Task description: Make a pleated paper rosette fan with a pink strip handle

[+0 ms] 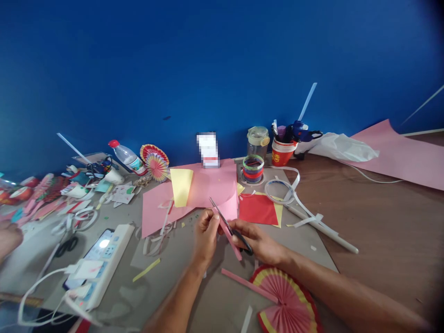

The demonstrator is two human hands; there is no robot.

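My left hand [206,233] pinches a narrow piece of pink paper [237,250] over the middle of the table. My right hand [255,238] grips black-handled scissors [227,224], whose blades point up and left along the paper, close to my left fingertips. A round pleated paper fan [287,303] in pink, yellow and red lies below my right forearm. One loose pink strip [243,283] rests partly across it. Beyond my hands lie a large pink sheet [211,185], a yellow piece of paper [181,187] and a red sheet [258,209].
A white power strip [113,263] with cables and a phone [90,252] lies at left. Another person's hand [9,238] is at the left edge. Along the blue wall stand a bottle [128,158], a jar [257,141] and red cups [282,152]. A magnifier-shaped ring [279,202] lies right.
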